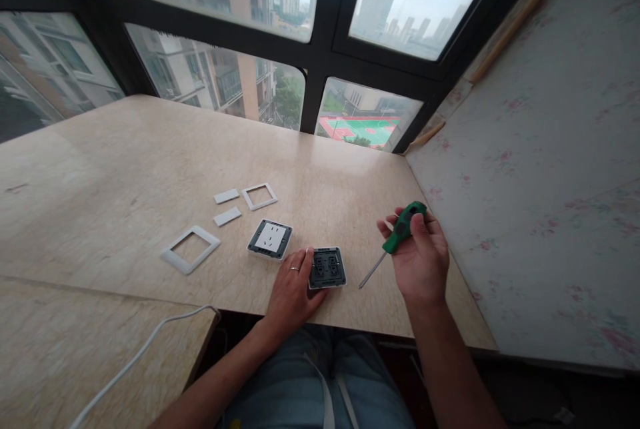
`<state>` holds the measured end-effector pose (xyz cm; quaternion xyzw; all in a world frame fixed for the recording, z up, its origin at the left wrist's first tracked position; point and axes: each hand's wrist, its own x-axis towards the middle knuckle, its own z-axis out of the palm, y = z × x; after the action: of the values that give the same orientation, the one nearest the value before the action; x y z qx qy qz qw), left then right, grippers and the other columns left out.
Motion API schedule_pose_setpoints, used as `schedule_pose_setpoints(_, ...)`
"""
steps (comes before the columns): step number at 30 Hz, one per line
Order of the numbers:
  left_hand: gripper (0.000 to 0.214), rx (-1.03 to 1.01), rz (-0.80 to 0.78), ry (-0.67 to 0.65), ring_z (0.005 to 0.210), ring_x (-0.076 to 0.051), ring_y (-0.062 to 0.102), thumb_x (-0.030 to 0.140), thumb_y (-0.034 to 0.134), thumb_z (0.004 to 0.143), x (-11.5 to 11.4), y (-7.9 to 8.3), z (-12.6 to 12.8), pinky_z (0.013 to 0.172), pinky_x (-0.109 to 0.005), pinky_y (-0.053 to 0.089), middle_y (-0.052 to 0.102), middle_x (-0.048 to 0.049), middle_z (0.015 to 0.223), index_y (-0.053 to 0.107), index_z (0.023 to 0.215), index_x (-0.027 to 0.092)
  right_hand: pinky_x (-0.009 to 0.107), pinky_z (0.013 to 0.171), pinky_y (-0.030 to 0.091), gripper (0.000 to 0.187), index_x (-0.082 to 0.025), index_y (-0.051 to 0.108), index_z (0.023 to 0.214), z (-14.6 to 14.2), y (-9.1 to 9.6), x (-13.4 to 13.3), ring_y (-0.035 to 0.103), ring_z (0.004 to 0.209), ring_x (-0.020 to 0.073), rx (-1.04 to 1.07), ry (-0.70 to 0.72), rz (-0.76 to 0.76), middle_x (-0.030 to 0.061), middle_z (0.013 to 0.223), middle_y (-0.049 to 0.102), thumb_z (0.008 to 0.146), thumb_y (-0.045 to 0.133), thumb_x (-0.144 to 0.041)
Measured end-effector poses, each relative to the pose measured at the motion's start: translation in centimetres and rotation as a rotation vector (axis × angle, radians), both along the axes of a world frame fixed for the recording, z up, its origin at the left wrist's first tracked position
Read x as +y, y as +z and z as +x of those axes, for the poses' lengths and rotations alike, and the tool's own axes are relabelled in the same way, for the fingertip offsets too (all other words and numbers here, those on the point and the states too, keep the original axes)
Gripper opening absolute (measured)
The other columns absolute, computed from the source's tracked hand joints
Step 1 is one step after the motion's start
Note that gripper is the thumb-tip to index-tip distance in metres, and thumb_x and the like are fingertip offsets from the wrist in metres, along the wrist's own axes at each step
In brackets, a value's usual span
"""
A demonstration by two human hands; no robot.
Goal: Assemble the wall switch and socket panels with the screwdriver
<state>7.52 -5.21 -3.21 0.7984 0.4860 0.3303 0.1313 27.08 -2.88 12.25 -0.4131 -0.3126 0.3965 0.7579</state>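
Observation:
My right hand (425, 262) is closed around the green handle of a screwdriver (400, 232), its metal shaft angled down to the left above the stone surface. With fingers and thumb, my left hand (295, 286) grips the left side of a wall switch (330, 269) that lies on the surface, its dark inner face up and its cover off. Just beyond my left hand sits a wall socket (271, 238) with a white slotted centre and a dark border. The screwdriver tip is apart from the switch, to its right.
Two white cover frames (173, 261) (274, 200) and two white rocker plates (227, 196) (227, 217) lie left of the socket. A white cable (145, 342) crosses the lower left of the stone surface (125, 169). Windows stand behind, and a flowered wall (540, 216) rises at the right.

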Motion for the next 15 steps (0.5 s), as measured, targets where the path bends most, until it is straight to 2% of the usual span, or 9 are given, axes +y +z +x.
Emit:
schedule_pose_setpoints(3,0.086,-0.003,-0.008,0.000,0.131,-0.037,0.047,0.040,0.073,0.081,0.0,-0.1,0.0,0.109,-0.055,0.041,0.050,-0.0207,0.142,0.028,0.151,0.014,0.018,0.041,0.040,0.032,-0.022,0.058,0.086,-2.3,-0.1,0.2,0.054,0.056,0.0071,-0.028,-0.017,0.086,-0.0057,0.075,0.056,0.078,0.076,-0.047)
schedule_pose_setpoints(6,0.086,-0.012,-0.018,-0.006,0.131,-0.037,0.047,0.040,0.073,0.082,0.0,0.0,0.1,0.110,-0.056,0.040,0.050,-0.0205,0.142,0.029,0.151,0.014,0.017,0.033,0.028,0.036,-0.021,0.048,0.070,-3.7,-0.5,0.5,0.039,0.041,0.0048,-0.128,-0.043,0.185,-0.0090,0.059,0.045,0.083,0.072,-0.045)
schedule_pose_setpoints(9,0.086,-0.018,-0.022,-0.008,0.132,-0.037,0.047,0.039,0.074,0.081,0.0,0.1,0.1,0.110,-0.055,0.040,0.050,-0.0206,0.142,0.030,0.150,0.014,0.017,0.032,0.024,0.041,-0.022,0.042,0.064,-4.7,-1.1,0.9,0.032,0.035,0.0040,-0.188,-0.073,0.226,-0.0110,0.049,0.040,0.084,0.071,-0.042)
schedule_pose_setpoints(15,0.088,-0.014,-0.026,-0.006,0.131,-0.037,0.047,0.037,0.075,0.079,-0.1,0.3,0.1,0.110,-0.056,0.039,0.050,-0.0212,0.141,0.030,0.150,0.013,0.017,0.030,0.023,0.043,-0.022,0.040,0.063,-5.8,-2.0,1.7,0.031,0.033,0.0037,-0.205,-0.154,0.173,-0.0113,0.047,0.040,0.085,0.069,-0.044)
